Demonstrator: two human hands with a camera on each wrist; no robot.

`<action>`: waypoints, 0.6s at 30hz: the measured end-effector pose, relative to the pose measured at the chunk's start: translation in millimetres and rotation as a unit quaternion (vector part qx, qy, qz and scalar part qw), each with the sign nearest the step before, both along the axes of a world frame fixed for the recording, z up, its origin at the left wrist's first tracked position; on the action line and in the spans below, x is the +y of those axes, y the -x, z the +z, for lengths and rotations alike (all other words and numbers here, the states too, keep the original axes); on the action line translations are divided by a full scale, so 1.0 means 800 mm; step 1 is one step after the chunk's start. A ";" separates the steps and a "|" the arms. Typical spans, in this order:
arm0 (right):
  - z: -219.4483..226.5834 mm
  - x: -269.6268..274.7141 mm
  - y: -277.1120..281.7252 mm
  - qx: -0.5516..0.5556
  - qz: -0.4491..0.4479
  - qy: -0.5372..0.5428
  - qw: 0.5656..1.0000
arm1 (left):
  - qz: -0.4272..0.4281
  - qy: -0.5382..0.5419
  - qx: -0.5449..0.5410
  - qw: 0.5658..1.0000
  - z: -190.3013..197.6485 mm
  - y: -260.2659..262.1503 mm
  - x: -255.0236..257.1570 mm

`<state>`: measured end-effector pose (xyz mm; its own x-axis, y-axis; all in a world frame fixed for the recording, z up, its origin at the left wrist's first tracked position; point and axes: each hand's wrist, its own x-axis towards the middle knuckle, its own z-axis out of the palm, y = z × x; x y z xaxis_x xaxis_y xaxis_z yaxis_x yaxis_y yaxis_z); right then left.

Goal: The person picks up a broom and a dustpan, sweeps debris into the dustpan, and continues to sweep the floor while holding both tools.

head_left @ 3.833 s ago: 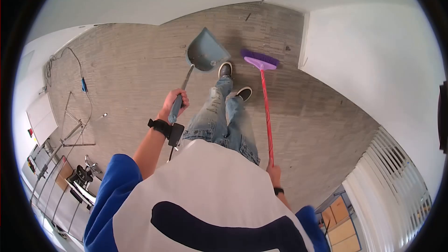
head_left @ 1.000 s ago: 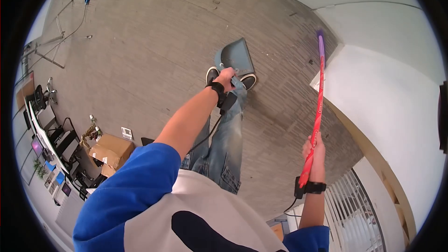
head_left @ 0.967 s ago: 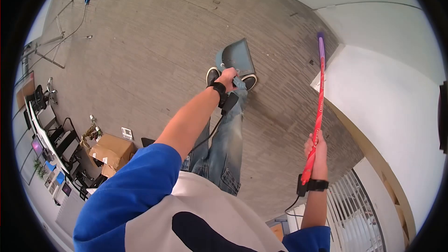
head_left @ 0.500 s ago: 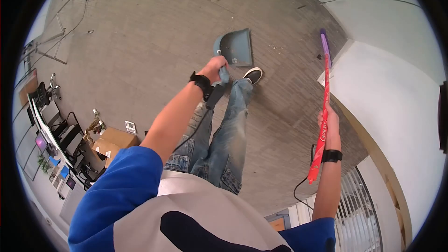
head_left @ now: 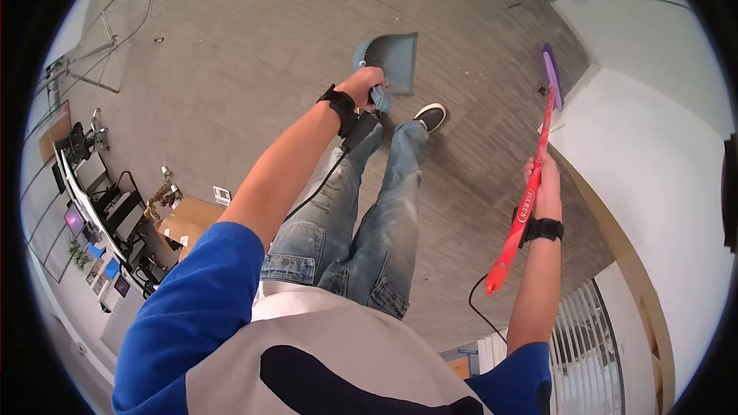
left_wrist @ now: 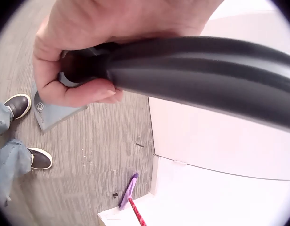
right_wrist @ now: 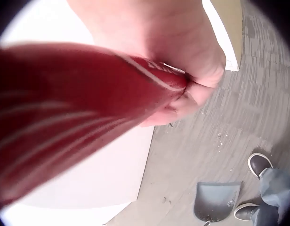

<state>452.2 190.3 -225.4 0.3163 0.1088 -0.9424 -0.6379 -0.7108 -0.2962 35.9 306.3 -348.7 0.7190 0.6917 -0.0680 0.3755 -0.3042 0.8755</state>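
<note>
My left hand point(head_left: 364, 86) grips the dark handle point(left_wrist: 192, 63) of a blue-grey dustpan point(head_left: 401, 61), its fingers curled round the grip. The pan lies in front of my feet, and bits of dirt show inside it in the right wrist view. My right hand point(head_left: 547, 184) holds the red stick of a broom point(head_left: 513, 250) partway along, with the stick's end pointing back toward me. The purple broom head point(left_wrist: 129, 192) is on the floor by the white wall's corner, beside a small dark scrap point(left_wrist: 115, 195). Pale crumbs point(head_left: 467, 72) are scattered between pan and broom head.
White walls point(head_left: 638, 119) bound the floor on the right. My shoe point(head_left: 430, 116) stands just behind the pan. A metal frame point(head_left: 96, 61) and a cable lie far left. A cardboard box point(head_left: 191, 219) and desks with chairs are at the lower left.
Since the earliest frame, the broom head has gone from near my feet to the wall corner. Over the last second it has turned to lie along the wall, and my view has shifted.
</note>
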 end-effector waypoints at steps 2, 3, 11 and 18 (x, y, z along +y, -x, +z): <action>-0.018 0.002 0.006 -0.009 0.009 -0.020 1.000 | 0.073 0.208 -0.003 0.975 0.006 -0.001 -0.003; -0.024 0.003 0.011 -0.018 0.020 -0.043 0.999 | 0.145 0.404 -0.006 0.903 0.017 -0.002 -0.002; -0.028 0.006 0.034 -0.042 0.028 -0.038 0.998 | 0.342 0.637 0.021 0.690 0.085 -0.034 0.004; -0.022 0.001 0.037 -0.039 0.020 -0.049 0.998 | 0.359 0.677 -0.002 0.643 0.079 -0.059 -0.004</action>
<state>422.8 191.3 -243.1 0.3826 0.2140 -0.8988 -0.5815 -0.7002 -0.4143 82.7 302.8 -285.9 0.2490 0.1545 -0.9561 -0.0093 0.9875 0.1572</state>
